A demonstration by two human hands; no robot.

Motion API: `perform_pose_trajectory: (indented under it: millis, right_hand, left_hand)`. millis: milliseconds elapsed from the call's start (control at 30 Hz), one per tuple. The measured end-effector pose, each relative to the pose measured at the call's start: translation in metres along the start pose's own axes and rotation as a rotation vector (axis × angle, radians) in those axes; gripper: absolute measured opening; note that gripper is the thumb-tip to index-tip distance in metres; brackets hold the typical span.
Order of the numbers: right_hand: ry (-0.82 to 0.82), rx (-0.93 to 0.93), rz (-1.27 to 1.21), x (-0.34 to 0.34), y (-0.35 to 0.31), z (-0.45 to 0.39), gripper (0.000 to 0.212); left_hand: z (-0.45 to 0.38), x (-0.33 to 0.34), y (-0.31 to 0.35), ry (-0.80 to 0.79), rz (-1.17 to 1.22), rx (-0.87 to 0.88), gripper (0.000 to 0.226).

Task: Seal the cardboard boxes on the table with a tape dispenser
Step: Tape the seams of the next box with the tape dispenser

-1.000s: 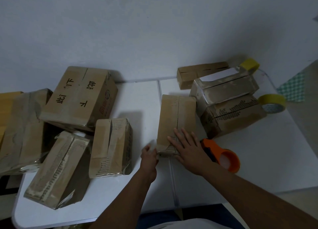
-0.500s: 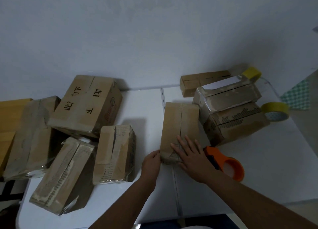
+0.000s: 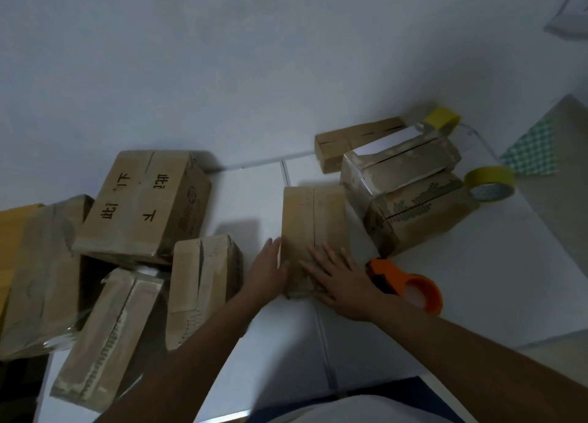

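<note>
Cardboard box [image 3: 313, 219] near end blurred, left hand [image 3: 266, 271] flat beside, right hand [image 3: 342, 278] flat atop

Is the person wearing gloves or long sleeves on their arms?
No gloves and no long sleeves. The left hand and the right hand are bare, and both forearms are uncovered right down to the bottom of the picture. No watch, ring or bracelet shows. Only a bit of pale clothing peeks in at the bottom edge.

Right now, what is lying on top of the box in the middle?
The right hand rests flat on the middle box, fingers spread. The box top beneath the palm is hidden.
</note>
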State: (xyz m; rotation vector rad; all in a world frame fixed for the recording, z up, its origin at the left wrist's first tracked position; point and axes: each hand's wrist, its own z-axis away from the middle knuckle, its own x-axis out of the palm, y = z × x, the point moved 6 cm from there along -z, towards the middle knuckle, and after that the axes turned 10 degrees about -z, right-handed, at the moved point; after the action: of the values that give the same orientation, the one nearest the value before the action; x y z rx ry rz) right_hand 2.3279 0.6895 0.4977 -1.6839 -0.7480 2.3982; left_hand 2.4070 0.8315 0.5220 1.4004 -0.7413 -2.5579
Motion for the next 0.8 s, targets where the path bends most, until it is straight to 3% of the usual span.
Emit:
perform_pose_trajectory:
  millis: [67,167,233,333,567,800]
  right_hand:
    - [0.048,-0.024,-0.269,-0.016,-0.007,-0.005,0.058]
    - [0.377,0.157,-0.652,-0.055,0.011,-0.002,0.042]
    - [0.547,0.298,-0.750,-0.073,0.031,0.003,0.034]
    - [0.636,0.426,-0.844,-0.086,0.052,-0.001,0.034]
    - [0.541,0.504,-1.024,-0.099,0.075,-0.061,0.057]
    - [0.380,0.663,-1.066,-0.078,0.086,-0.088,0.046]
  left_hand:
    - [-0.013,-0.010,0.011,0.084,-0.192,0.108,0.061]
    - [-0.031,-0.001,0.030,0.090,-0.419,0.260,0.061]
    - [-0.038,0.013,0.034,0.029,-0.533,0.347,0.063]
    - [-0.045,0.027,0.023,-0.006,-0.665,0.421,0.068]
    - [-0.047,0.031,0.006,0.025,-0.673,0.443,0.067]
    - [-0.049,0.035,0.003,0.033,-0.667,0.443,0.065]
